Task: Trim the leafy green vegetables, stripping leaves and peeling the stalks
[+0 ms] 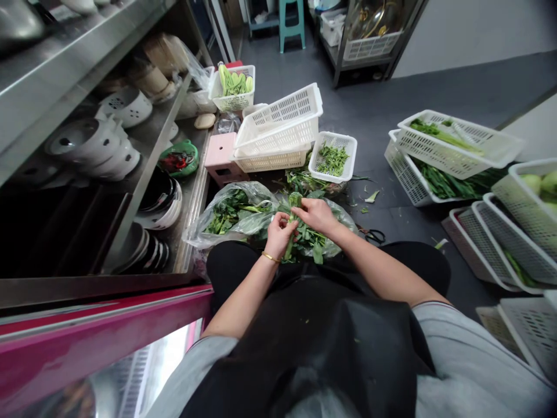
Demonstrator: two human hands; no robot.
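Green stalk [295,201]: above leafy greens [310,241] | long axis: away from the apron [339,331] (slightly slanted) | left hand [279,233]: pinches its nearer part; right hand [319,216]: grips it toward the far end

Over on the left, white pots [96,155] are crowding a metal shelf [153,160], a green basin [191,165] sitting nearby. Far off, a teal stool [282,24] is standing.

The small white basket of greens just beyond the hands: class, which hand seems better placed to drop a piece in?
Probably the right hand: the basket lies almost straight ahead of it, while the left hand is farther off to the left. Both hands are on the same green stalk.
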